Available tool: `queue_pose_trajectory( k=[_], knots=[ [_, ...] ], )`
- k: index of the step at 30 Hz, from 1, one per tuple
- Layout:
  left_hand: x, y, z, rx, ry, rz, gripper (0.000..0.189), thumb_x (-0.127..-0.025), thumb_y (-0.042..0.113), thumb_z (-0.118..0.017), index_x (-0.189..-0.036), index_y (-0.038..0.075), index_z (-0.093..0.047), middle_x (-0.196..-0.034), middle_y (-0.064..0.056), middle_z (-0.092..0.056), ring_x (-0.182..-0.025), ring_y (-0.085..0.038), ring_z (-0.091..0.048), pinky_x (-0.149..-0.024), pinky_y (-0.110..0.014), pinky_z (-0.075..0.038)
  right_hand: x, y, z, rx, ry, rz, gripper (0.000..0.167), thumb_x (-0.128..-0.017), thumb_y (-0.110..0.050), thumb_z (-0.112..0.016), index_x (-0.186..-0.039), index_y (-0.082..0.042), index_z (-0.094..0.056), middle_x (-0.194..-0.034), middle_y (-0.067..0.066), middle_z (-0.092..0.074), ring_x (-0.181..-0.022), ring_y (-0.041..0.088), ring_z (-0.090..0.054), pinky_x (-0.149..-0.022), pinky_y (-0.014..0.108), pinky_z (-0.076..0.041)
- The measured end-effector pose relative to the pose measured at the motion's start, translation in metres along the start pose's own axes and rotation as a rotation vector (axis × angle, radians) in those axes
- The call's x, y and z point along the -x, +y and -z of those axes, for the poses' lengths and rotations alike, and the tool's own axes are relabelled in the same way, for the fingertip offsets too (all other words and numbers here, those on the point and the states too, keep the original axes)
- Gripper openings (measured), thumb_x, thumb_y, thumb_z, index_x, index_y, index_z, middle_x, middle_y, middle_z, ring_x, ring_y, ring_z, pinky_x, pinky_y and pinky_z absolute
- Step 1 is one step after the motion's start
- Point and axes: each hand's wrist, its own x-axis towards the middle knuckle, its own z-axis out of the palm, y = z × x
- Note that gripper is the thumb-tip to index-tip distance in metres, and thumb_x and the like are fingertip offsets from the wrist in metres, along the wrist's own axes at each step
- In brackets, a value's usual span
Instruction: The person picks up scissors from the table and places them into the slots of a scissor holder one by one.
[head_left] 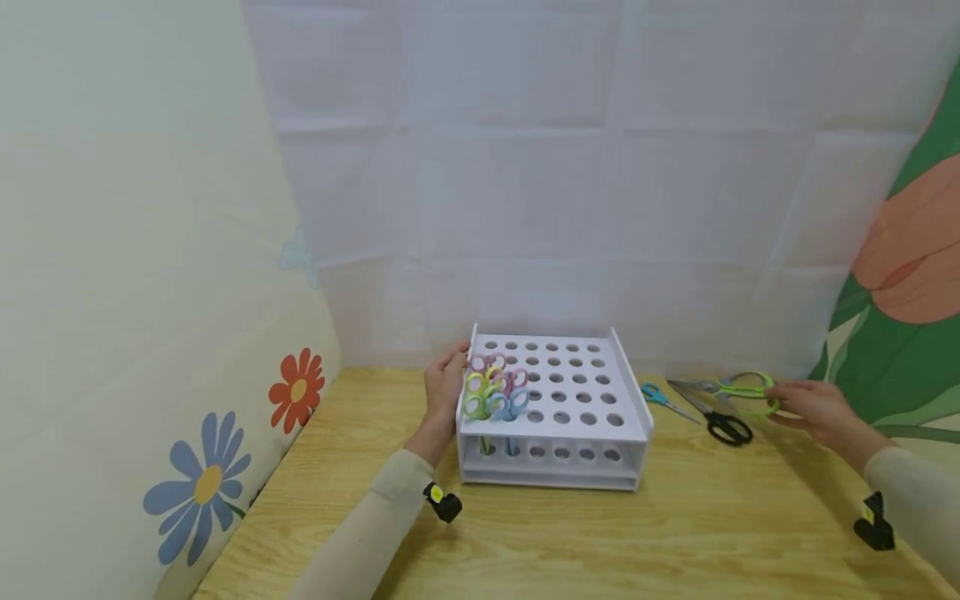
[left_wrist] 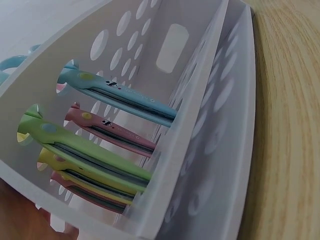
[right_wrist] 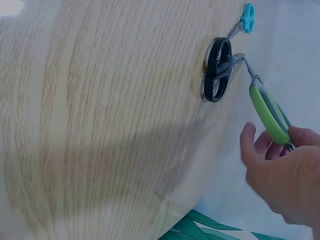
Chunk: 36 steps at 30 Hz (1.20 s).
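Nearest the body, bare light wood-grain table [head_left: 540,542]; above it two pale sleeves [head_left: 360,533], a small black camera at each wrist.

Centre, beyond: white two-deck rack [head_left: 573,430] with round holes. Five pairs of scissors [left_wrist: 75,145] stand in its two leftmost columns, front rows, loops above the top deck, bodies running down toward the lower. Left hand [head_left: 444,387] against the rack's left wall, seemingly steadying it; cannot tell how far the fingers curl.

Right of the rack, small blue scissors [head_left: 664,401] lie just beside it, then black-handled scissors [right_wrist: 224,71]. Right hand [head_left: 821,410] pinches green-handled scissors [right_wrist: 266,112] by the loop end, at the table's right rear, blades toward the rack. Tips overlap the black pair's blades in view; contact unclear.

Step in hand, by my reading: picking up the green pair. Next move probably calls for a firm pinch and blades lifted clear of the black ones.

Farthest: creased white cloth [head_left: 510,167] behind, flower-printed hangings [head_left: 210,208] left and right.
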Motion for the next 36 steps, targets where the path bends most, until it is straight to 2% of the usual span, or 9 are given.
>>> queue_pose_trajectory(
  k=[2,4,8,13,17,25,28,32,36],
  knots=[
    [0.000,-0.001,0.000,-0.001,-0.001,-0.001,0.037,-0.091,0.015,-0.057,-0.122,0.004,-0.074,-0.135,-0.015,-0.064,-0.120,-0.021,-0.058,-0.093,-0.032,-0.049,-0.001,-0.001,-0.003,0.103,0.006,0.060,0.056,-0.106,-0.016,-0.054,-0.140,0.024,-0.035,-0.115,0.014,-0.058,-0.083,0.000,-0.061,-0.084,0.037,-0.057],
    [0.000,-0.001,-0.001,-0.001,0.000,0.000,0.037,-0.091,0.015,-0.057,-0.121,0.004,-0.074,-0.134,-0.015,-0.064,-0.120,-0.021,-0.058,-0.093,-0.033,-0.049,-0.002,-0.003,-0.007,0.180,0.011,0.104,0.059,-0.108,-0.017,-0.050,-0.141,0.028,-0.029,-0.111,0.015,-0.063,-0.084,0.001,-0.063,-0.082,0.033,-0.057],
    [0.000,0.000,0.000,-0.006,0.006,0.002,0.037,-0.090,0.014,-0.057,-0.122,0.003,-0.074,-0.131,-0.011,-0.066,-0.119,-0.021,-0.058,-0.093,-0.032,-0.049,-0.005,-0.012,-0.013,0.253,0.035,0.160,0.056,-0.108,-0.016,-0.049,-0.141,0.027,-0.032,-0.103,0.011,-0.068,-0.084,0.005,-0.065,-0.077,0.027,-0.056],
    [0.000,0.002,0.001,-0.006,-0.005,0.002,0.038,-0.092,0.015,-0.057,-0.125,0.002,-0.072,-0.131,-0.009,-0.066,-0.121,-0.022,-0.057,-0.094,-0.032,-0.048,-0.005,-0.025,-0.022,0.275,0.092,0.202,0.055,-0.108,-0.016,-0.050,-0.140,0.025,-0.035,-0.113,0.025,-0.064,-0.083,0.005,-0.065,-0.075,0.026,-0.056],
    [0.000,0.002,0.001,-0.010,-0.009,0.005,0.038,-0.093,0.016,-0.057,-0.125,0.003,-0.072,-0.132,-0.010,-0.066,-0.121,-0.022,-0.057,-0.094,-0.032,-0.048,-0.003,-0.034,-0.028,0.250,0.122,0.208,0.056,-0.107,-0.016,-0.052,-0.141,0.024,-0.035,-0.116,0.024,-0.060,-0.082,0.002,-0.065,-0.077,0.026,-0.057],
    [0.000,0.000,0.001,-0.024,0.006,-0.007,0.037,-0.093,0.016,-0.058,-0.124,0.002,-0.073,-0.125,-0.012,-0.069,-0.113,-0.023,-0.060,-0.091,-0.031,-0.048,0.001,-0.044,-0.030,0.197,0.144,0.227,0.054,-0.106,-0.013,-0.053,-0.140,0.025,-0.036,-0.107,0.005,-0.058,-0.082,0.002,-0.066,-0.076,0.021,-0.055],
    [-0.001,-0.001,0.000,-0.024,0.008,-0.013,0.038,-0.092,0.016,-0.058,-0.124,0.001,-0.072,-0.126,-0.012,-0.069,-0.114,-0.023,-0.059,-0.093,-0.033,-0.047,0.003,-0.049,-0.028,0.234,0.159,0.244,0.054,-0.106,-0.016,-0.053,-0.139,0.024,-0.038,-0.109,0.015,-0.061,-0.082,0.000,-0.065,-0.076,0.020,-0.055],
    [-0.001,-0.001,0.001,-0.029,0.001,-0.005,0.039,-0.092,0.016,-0.057,-0.125,0.001,-0.071,-0.128,-0.011,-0.068,-0.119,-0.022,-0.058,-0.097,-0.035,-0.046,0.007,-0.059,-0.028,0.347,0.188,0.290,0.056,-0.108,-0.024,-0.052,-0.139,0.022,-0.042,-0.120,0.031,-0.058,-0.080,-0.006,-0.062,-0.070,0.015,-0.051],
    [-0.001,-0.001,0.001,-0.021,-0.003,0.004,0.040,-0.092,0.017,-0.057,-0.127,0.002,-0.071,-0.130,-0.011,-0.067,-0.119,-0.022,-0.057,-0.096,-0.036,-0.047,0.013,-0.076,-0.033,0.361,0.209,0.346,0.054,-0.108,-0.028,-0.051,-0.137,0.017,-0.046,-0.116,0.021,-0.058,-0.080,-0.009,-0.060,-0.066,0.016,-0.050]
  ],
)
